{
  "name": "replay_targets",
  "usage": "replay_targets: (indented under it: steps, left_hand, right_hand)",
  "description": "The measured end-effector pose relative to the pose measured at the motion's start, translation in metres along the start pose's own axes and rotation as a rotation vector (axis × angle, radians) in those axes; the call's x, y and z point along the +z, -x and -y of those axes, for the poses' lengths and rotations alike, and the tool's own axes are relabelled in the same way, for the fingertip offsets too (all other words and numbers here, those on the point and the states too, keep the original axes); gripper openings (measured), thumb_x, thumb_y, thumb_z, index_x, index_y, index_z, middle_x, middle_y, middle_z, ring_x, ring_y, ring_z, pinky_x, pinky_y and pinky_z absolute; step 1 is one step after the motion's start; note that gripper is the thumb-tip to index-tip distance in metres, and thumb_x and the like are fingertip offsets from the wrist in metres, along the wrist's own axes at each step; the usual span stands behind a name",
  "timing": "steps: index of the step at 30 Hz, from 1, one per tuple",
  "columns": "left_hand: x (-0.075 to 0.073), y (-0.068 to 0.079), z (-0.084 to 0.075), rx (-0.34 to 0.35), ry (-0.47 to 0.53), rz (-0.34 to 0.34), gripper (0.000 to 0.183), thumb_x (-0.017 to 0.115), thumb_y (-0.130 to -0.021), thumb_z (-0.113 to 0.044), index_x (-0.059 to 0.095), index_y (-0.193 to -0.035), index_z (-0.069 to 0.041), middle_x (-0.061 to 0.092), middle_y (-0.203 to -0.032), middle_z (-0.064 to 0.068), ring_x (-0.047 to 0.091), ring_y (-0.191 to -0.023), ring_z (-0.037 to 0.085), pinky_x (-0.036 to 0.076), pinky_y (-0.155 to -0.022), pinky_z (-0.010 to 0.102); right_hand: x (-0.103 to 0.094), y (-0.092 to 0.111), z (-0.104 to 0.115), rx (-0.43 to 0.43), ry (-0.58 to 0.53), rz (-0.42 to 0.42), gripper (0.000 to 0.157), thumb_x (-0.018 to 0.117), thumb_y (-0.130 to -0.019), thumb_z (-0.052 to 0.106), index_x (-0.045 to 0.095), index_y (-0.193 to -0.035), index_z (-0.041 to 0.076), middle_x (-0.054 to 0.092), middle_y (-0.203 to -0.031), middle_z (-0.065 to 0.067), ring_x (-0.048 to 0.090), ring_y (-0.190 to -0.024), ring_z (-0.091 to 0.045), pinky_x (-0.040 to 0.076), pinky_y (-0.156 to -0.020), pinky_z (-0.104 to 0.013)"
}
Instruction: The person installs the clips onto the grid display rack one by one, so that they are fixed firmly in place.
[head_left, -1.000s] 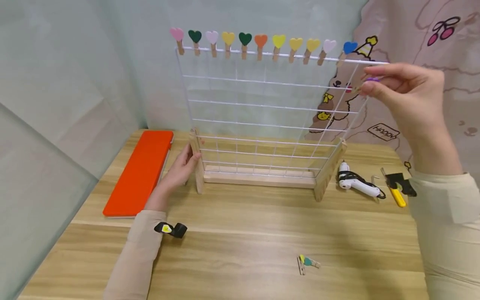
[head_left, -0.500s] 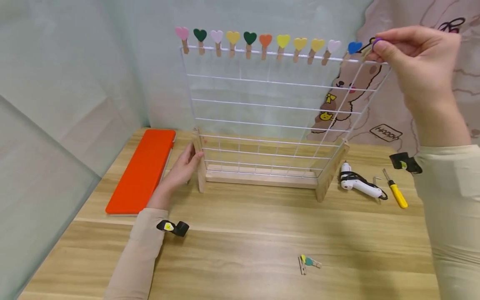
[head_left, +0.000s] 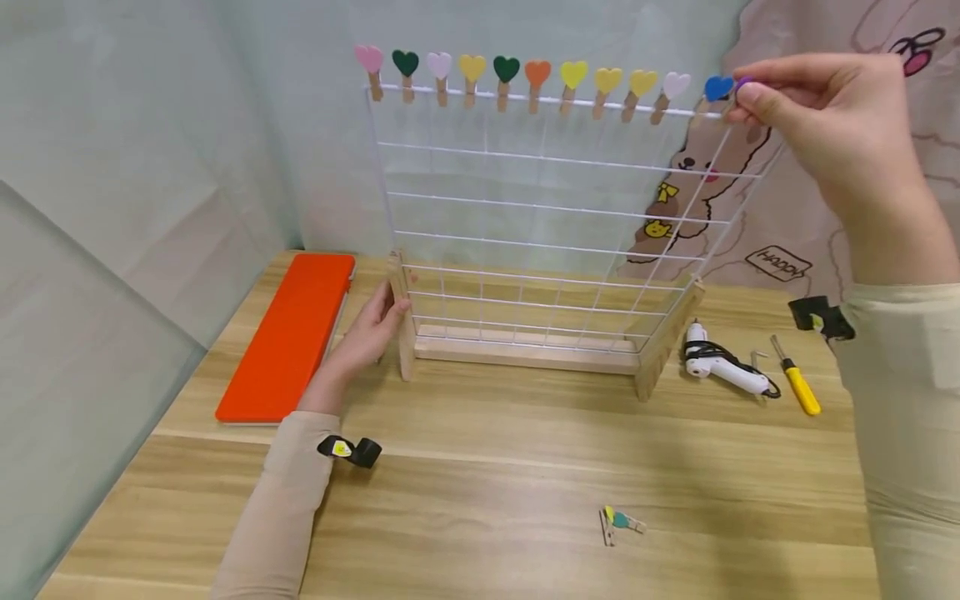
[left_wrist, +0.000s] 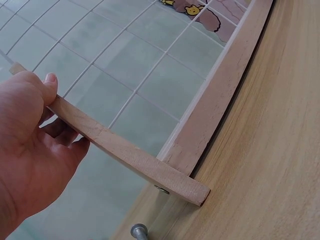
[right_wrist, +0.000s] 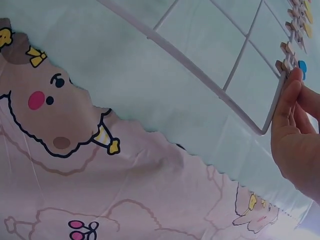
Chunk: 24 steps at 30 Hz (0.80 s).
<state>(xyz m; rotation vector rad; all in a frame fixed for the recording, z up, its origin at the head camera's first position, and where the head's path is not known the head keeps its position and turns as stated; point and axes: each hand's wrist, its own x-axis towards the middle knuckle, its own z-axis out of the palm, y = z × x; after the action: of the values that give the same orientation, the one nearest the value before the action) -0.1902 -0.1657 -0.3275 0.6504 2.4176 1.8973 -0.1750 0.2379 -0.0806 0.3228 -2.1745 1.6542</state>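
A white wire grid (head_left: 540, 157) stands in a wooden frame on the table. Along its top wire sits a row of clothespins with coloured hearts, from a pink heart (head_left: 369, 58) at the left to a blue heart (head_left: 718, 88) at the right. My right hand (head_left: 840, 125) pinches a clothespin with a purple heart (head_left: 742, 83) at the top wire, just right of the blue one; fingers hide most of it. With thumb and fingers, my left hand (head_left: 367, 333) grips the frame's left wooden upright (left_wrist: 125, 150). Two loose clothespins (head_left: 621, 521) lie on the table near me.
An orange-red flat case (head_left: 288, 342) lies left of the frame. On the right are a white glue gun (head_left: 723, 371) with its black cord, a hex key (head_left: 757, 358) and a yellow-handled screwdriver (head_left: 799, 387). A bolt head (left_wrist: 139, 231) shows beside the left upright.
My right hand has risen from below the top wire, then shifted left along it, bringing the purple-heart clothespin beside the blue one. My left hand keeps its grip on the upright.
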Motion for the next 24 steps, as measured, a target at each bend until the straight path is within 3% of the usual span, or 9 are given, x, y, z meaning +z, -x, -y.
replay_targets:
  steps: [4,9,11,13,16,20,24]
  left_hand:
    - [0.0,-0.001,0.002,0.008,0.003,0.008,0.05,0.037,-0.093,-0.012,0.016,-0.137,0.0,0.017,-0.14,0.02,0.02,-0.125,0.028,0.018,-0.101,0.046]
    - [-0.001,-0.004,0.01,0.008,0.014,0.008,0.05,0.038,-0.093,-0.015,0.018,-0.137,-0.003,0.018,-0.141,0.018,0.021,-0.125,0.028,0.018,-0.101,0.046]
    - [-0.001,-0.006,0.016,0.012,0.016,0.009,0.05,0.038,-0.092,-0.017,0.018,-0.137,-0.004,0.018,-0.141,0.016,0.022,-0.125,0.026,0.019,-0.101,0.045]
    - [-0.002,-0.009,0.022,0.01,0.01,0.008,0.05,0.039,-0.092,-0.019,0.019,-0.137,-0.006,0.019,-0.141,0.014,0.024,-0.124,0.023,0.02,-0.101,0.044]
    - [-0.003,-0.01,0.028,0.012,-0.015,0.001,0.051,0.038,-0.092,-0.024,0.02,-0.137,-0.009,0.02,-0.141,0.011,0.025,-0.124,0.021,0.021,-0.101,0.043]
    - [-0.003,-0.011,0.029,0.012,-0.021,-0.007,0.048,0.038,-0.092,-0.024,0.022,-0.137,-0.013,0.021,-0.141,0.007,0.025,-0.124,0.021,0.021,-0.101,0.043]
    - [-0.003,-0.01,0.026,0.003,-0.002,-0.01,0.047,0.038,-0.092,-0.022,0.023,-0.136,-0.013,0.022,-0.141,0.009,0.026,-0.123,0.022,0.021,-0.101,0.043]
  right_hand:
    - [-0.001,0.006,-0.003,-0.003,0.056,-0.029,0.036,0.066,-0.072,0.017,0.062,-0.105,0.004,0.065,-0.09,-0.003,0.06,-0.077,-0.011,0.044,-0.074,-0.011]
    - [-0.003,0.034,-0.019,-0.155,0.065,-0.198,0.034,0.065,-0.075,0.011,0.06,-0.107,0.003,0.061,-0.095,-0.006,0.058,-0.08,-0.012,0.044,-0.075,-0.014]
    - [-0.004,0.05,-0.033,-0.182,0.082,-0.208,0.031,0.064,-0.075,0.008,0.06,-0.105,0.0,0.063,-0.092,-0.007,0.058,-0.077,-0.012,0.045,-0.072,-0.014]
    - [-0.004,0.07,-0.053,-0.15,0.12,-0.134,0.03,0.062,-0.077,0.005,0.059,-0.107,0.0,0.063,-0.09,-0.005,0.058,-0.074,-0.01,0.045,-0.069,-0.013]
    - [0.001,0.099,-0.095,-0.128,0.339,0.039,0.03,0.06,-0.08,0.006,0.059,-0.109,0.005,0.063,-0.088,-0.001,0.057,-0.075,-0.006,0.044,-0.066,-0.01]
    - [0.011,0.142,-0.157,-0.158,0.531,0.273,0.027,0.062,-0.079,0.008,0.061,-0.106,0.008,0.063,-0.084,0.002,0.055,-0.07,-0.004,0.045,-0.057,-0.016]
    - [0.019,0.187,-0.197,-0.058,0.565,0.492,0.028,0.063,-0.08,0.017,0.06,-0.107,0.01,0.063,-0.085,0.005,0.053,-0.071,-0.003,0.046,-0.058,-0.022]
